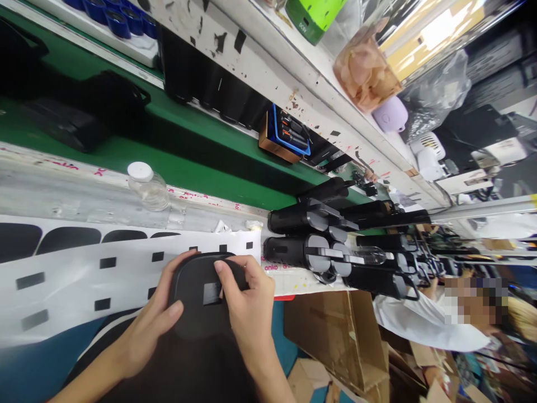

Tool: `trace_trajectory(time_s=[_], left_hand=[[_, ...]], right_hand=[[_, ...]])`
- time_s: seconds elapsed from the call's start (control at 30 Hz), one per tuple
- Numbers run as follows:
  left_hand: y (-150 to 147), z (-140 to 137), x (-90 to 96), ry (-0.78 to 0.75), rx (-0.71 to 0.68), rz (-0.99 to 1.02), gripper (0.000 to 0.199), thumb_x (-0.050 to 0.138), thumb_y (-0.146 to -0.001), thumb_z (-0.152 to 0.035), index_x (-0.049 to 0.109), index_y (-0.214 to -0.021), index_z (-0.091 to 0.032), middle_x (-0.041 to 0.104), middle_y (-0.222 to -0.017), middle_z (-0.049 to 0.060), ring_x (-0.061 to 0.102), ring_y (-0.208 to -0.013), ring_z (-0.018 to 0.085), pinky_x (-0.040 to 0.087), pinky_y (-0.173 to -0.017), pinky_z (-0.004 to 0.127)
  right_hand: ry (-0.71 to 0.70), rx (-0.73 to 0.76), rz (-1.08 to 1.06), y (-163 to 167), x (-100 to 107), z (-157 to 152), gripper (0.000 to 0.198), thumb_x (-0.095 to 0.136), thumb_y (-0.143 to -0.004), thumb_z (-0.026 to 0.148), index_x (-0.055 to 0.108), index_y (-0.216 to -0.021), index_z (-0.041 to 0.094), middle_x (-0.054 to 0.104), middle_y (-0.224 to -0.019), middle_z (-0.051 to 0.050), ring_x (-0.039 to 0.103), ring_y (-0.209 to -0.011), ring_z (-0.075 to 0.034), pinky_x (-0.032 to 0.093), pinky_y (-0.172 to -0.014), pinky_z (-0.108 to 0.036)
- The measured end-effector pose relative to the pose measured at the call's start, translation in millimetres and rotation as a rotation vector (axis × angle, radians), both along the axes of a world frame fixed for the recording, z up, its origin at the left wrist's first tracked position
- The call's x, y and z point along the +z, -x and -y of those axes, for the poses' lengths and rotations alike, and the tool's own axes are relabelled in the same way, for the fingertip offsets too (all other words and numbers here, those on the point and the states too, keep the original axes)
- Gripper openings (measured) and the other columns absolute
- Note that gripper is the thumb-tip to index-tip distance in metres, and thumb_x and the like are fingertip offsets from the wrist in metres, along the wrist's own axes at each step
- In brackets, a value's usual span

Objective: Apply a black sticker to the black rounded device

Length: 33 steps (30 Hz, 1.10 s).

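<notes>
Both hands grasp black rounded part [197, 296] close in front: left hand [153, 324] cups its left edge w/ fingers curled round the rim, right hand [247, 305] grips the right side, fingertips pressing near a small square pad at its centre. White backing sheet [84, 274] w/ black squares spreads left of the left hand. Black cylindrical units [319, 252] lie right of & beyond the right hand. Clear bottle [146, 184] w/ white cap sits beyond the left hand.
</notes>
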<state>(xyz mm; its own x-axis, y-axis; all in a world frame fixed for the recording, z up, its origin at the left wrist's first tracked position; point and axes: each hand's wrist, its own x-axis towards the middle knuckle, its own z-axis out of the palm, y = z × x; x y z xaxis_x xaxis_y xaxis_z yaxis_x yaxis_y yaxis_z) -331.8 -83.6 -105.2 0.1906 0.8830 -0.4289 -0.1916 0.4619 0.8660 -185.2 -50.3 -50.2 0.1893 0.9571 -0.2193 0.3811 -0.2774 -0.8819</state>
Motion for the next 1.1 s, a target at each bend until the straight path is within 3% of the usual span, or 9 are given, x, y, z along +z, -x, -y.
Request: trace_trajectory(time_s=[0.2,0.5,0.67,0.8,0.93,1.03,1.1], left_hand=[[0.3,-1.7,3.3,0.028,-0.037,0.024,0.081,0.049,-0.082,-0.075,0.022,-0.145,-0.031,0.016,-0.161,0.002,0.016,-0.147,0.038,0.007,-0.126,0.056],[1.8,-0.1,2.0,0.017,-0.027,0.012,0.081,0.051,-0.079,-0.079,0.026,-0.143,-0.036,0.016,-0.162,0.000,0.021,-0.147,0.030,0.012,-0.125,0.055],[-0.4,0.0,2.0,0.064,0.002,0.041,0.082,0.052,-0.077,-0.080,0.028,-0.142,-0.036,0.021,-0.160,-0.001,0.024,-0.145,0.031,0.015,-0.124,0.052],[0.7,0.6,1.3,0.071,0.013,0.038,0.078,0.053,-0.078,-0.079,0.030,-0.140,-0.038,0.025,-0.158,-0.002,0.025,-0.145,0.032,0.015,-0.123,0.053],[3.6,3.2,1.8,-0.070,-0.057,-0.050,0.082,0.055,-0.076,-0.081,0.027,-0.143,-0.043,0.026,-0.157,-0.009,0.023,-0.147,0.024,0.020,-0.124,0.040],[5.8,3.7,-5.0,-0.139,-0.102,-0.135,0.083,0.060,-0.077,-0.075,0.021,-0.144,-0.048,0.026,-0.156,-0.011,0.026,-0.146,0.022,0.025,-0.123,0.037],[7.5,2.3,-15.0,-0.150,-0.090,-0.136,0.082,0.062,-0.077,-0.072,0.020,-0.144,-0.049,0.029,-0.155,-0.008,0.029,-0.144,0.027,0.027,-0.123,0.046]], right_hand=[[-0.061,0.011,-0.053,0.8,-0.5,-0.5,0.016,0.068,-0.086,0.037,0.070,-0.082,0.022,0.060,-0.057,0.006,0.053,-0.050,-0.010,0.043,-0.051,-0.021],[-0.042,-0.010,-0.130,1.8,1.6,-1.4,0.013,0.070,-0.086,0.035,0.071,-0.081,0.022,0.059,-0.056,0.007,0.052,-0.050,-0.007,0.043,-0.049,-0.017],[-0.050,0.001,-0.022,2.0,1.7,0.3,0.015,0.069,-0.087,0.037,0.071,-0.082,0.023,0.060,-0.058,0.007,0.051,-0.050,-0.008,0.041,-0.048,-0.018],[-0.100,0.011,0.061,2.3,-0.1,0.2,0.015,0.067,-0.088,0.036,0.071,-0.084,0.023,0.069,-0.070,0.005,0.060,-0.060,-0.010,0.046,-0.057,-0.018],[-0.144,0.031,0.127,2.6,-1.4,0.3,0.014,0.065,-0.091,0.035,0.070,-0.085,0.022,0.072,-0.074,0.005,0.065,-0.066,-0.010,0.049,-0.062,-0.018],[-0.237,0.129,0.291,3.5,-1.1,6.6,0.014,0.060,-0.094,0.032,0.068,-0.098,0.021,0.074,-0.085,0.001,0.070,-0.076,-0.015,0.054,-0.068,-0.023],[-0.334,0.266,0.469,3.1,-0.4,13.7,0.024,0.055,-0.096,0.029,0.063,-0.116,0.019,0.073,-0.094,-0.005,0.070,-0.083,-0.020,0.058,-0.073,-0.031]])
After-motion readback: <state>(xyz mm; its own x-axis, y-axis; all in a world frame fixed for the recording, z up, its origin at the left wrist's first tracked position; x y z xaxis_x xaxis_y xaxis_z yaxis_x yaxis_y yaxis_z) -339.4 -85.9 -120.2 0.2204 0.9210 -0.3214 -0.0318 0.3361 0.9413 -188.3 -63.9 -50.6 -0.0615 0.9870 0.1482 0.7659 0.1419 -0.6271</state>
